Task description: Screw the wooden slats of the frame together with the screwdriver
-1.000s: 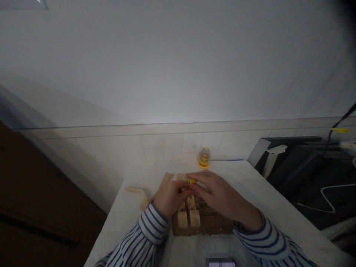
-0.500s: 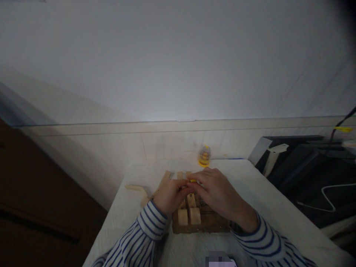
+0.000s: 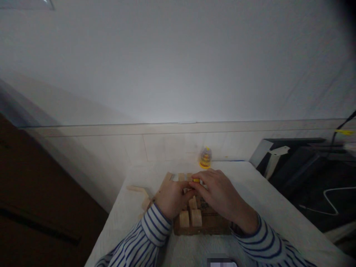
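My right hand (image 3: 219, 191) is closed in a pinch, with a small yellow handle (image 3: 196, 180) showing between thumb and fingers. Its lower end is hidden by the fingers. My left hand (image 3: 174, 196) is also pinched, its fingertips meeting those of my right hand; what it grips is hidden. Beneath both hands, pale wooden blocks (image 3: 196, 218) and strips lie on a brown board (image 3: 211, 226) with dark printing. A wooden strip (image 3: 167, 177) slants out behind my left hand.
A clear-domed container with a yellow base (image 3: 205, 159) stands at the table's back edge by the wall. Loose wooden pieces (image 3: 139, 190) lie left on the white-covered table (image 3: 116, 230). Dark panels (image 3: 300, 167) and a white cable (image 3: 330, 202) are at the right.
The view has shifted slightly. More of the yellow handle shows between my right fingers. Both hands stay together over the blocks.
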### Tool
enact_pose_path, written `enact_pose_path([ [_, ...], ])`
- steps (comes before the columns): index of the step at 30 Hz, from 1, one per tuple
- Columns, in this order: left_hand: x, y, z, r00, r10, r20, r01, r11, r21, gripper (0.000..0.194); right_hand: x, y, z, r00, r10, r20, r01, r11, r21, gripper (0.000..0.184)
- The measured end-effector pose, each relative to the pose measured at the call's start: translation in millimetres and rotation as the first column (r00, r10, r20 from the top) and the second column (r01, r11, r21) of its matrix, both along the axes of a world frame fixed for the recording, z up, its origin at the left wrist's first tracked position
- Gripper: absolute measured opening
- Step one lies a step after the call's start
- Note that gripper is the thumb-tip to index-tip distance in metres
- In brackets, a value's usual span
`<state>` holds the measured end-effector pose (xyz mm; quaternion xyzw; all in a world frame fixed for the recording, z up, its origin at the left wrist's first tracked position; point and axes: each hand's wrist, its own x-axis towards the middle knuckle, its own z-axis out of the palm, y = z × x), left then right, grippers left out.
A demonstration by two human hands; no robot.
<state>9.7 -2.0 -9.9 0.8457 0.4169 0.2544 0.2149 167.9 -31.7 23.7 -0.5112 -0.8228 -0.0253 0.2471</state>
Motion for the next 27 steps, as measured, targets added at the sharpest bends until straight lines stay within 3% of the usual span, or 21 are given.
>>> enact_pose_path([
  [4,1.4,0.5,-2.7,0.998,0.060,-0.027,-0.060,0.998,0.024,0.021,0.6,-0.4,0.5,0.999,0.012,-0.039,-0.012,1.000,-0.021,0.020],
  [12,0.4,1.4,-0.5,0.999,0.013,0.029,-0.013,1.000,-0.012,0.020,7.5,2.0,5.8,0.955,0.209,-0.210,-0.224,0.973,-0.053,0.026],
  [27,-0.9,2.5,1.8,0.995,-0.086,0.049,0.087,0.996,-0.023,0.020,3.4,1.4,3.0,0.999,0.053,0.006,-0.053,0.998,0.017,0.019],
])
